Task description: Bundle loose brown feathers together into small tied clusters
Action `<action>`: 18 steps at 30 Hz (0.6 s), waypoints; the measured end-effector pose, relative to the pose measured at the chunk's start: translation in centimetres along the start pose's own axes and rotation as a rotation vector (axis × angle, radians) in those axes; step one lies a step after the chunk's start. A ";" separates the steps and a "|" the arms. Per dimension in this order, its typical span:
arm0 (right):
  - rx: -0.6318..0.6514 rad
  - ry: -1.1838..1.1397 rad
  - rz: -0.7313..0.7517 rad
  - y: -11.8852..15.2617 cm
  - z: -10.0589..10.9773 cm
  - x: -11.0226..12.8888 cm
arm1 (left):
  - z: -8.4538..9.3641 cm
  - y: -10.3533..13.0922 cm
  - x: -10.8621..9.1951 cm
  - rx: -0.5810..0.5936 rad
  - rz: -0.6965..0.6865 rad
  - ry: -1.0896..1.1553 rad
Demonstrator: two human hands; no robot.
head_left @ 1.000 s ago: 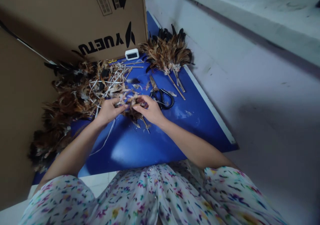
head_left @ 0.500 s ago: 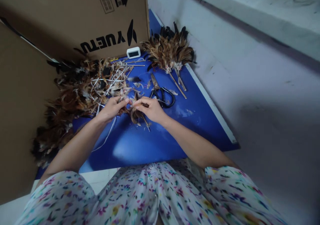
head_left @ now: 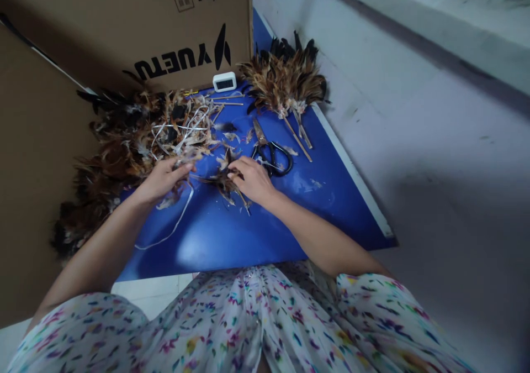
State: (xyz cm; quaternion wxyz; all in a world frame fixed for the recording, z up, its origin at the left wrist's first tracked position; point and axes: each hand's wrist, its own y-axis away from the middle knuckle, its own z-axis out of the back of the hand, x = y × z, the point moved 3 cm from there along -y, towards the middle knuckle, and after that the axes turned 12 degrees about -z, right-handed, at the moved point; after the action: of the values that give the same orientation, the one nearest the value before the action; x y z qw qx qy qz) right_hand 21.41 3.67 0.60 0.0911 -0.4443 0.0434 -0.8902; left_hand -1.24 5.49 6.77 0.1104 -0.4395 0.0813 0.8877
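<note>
My left hand (head_left: 163, 179) is at the right edge of the feather pile (head_left: 124, 152), thumb and fingers pinched together. What they hold is too blurred to make out; loose feathers (head_left: 169, 199) show just beneath. A thin strand runs from near that hand toward a small feather bundle (head_left: 226, 184) on a stick. My right hand (head_left: 252, 179) is closed on this bundle, its fingertips curled into the brown feathers. Beside the right hand lie black-handled scissors (head_left: 271, 155). From below my left hand a white ribbon (head_left: 180, 218) curves down across the blue table (head_left: 223, 240).
Finished-looking feather dusters (head_left: 285, 80) with stick handles lie at the back right by the wall (head_left: 364, 124). A white digital timer (head_left: 224, 82) stands before a large cardboard box (head_left: 186, 25). Thin sticks (head_left: 227, 104) and white strips (head_left: 194, 119) lie near the pile.
My left hand has moved left, away from my right hand, and the gap between them has widened. My right hand stays at the feather bundle. The view has shifted slightly.
</note>
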 end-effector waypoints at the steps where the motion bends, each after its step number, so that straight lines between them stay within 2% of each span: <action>1: 0.028 0.116 0.010 0.1 -0.5 0.0 | 1.1 0.3 0.6 -0.042 0.003 -0.029; 4: 0.078 0.358 0.019 0.4 -1.9 0.3 | 4.3 1.7 2.2 -0.149 -0.004 -0.111; 8: 0.121 0.400 -0.027 0.3 -2.6 0.5 | 8.1 4.3 3.6 -0.304 0.005 -0.275; 10: 0.128 0.307 -0.051 0.1 -2.3 0.4 | 9.6 5.7 4.1 -0.350 0.082 -0.321; 14: 0.123 -0.048 -0.152 -0.3 -1.3 -0.5 | 12.4 8.2 5.3 -0.403 0.245 -0.534; 18: 0.104 -0.369 -0.271 -0.6 -0.5 -1.6 | 15.8 10.5 8.6 -0.412 0.355 -0.809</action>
State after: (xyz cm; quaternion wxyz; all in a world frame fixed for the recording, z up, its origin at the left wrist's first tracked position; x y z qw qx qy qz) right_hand 21.87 4.59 -0.80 0.0001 -0.5962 -0.0800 -0.7989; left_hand -21.19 0.26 9.92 -0.1090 -0.0511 -0.0718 0.9901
